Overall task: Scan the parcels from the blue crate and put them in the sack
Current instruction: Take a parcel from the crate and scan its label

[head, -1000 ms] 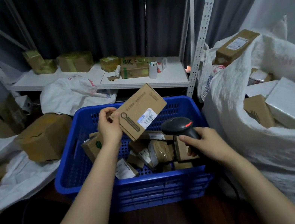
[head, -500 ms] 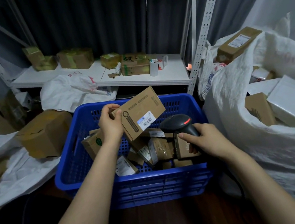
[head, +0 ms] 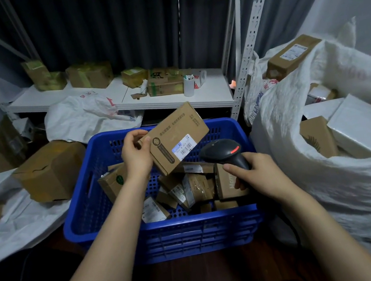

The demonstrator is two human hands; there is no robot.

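Head view: gripping a flat brown parcel [head: 178,131] by its left end with the left hand [head: 136,155], thumb and fingers curled round the edge, above the far half of the blue crate [head: 171,237]. Clamping the black scanner [head: 222,151] in the right hand [head: 260,174], just right of and below the parcel's barcode label [head: 184,148], with its red light lit. Likely to misread at this tilt, or, if aimed past the label, to log one of the loose parcels [head: 197,186] lying underneath. Pinched at one end only, so apt to slip back into the crate. Next, probably a rightward carry to the white sack [head: 314,204], already heaped; could slide off the pile.
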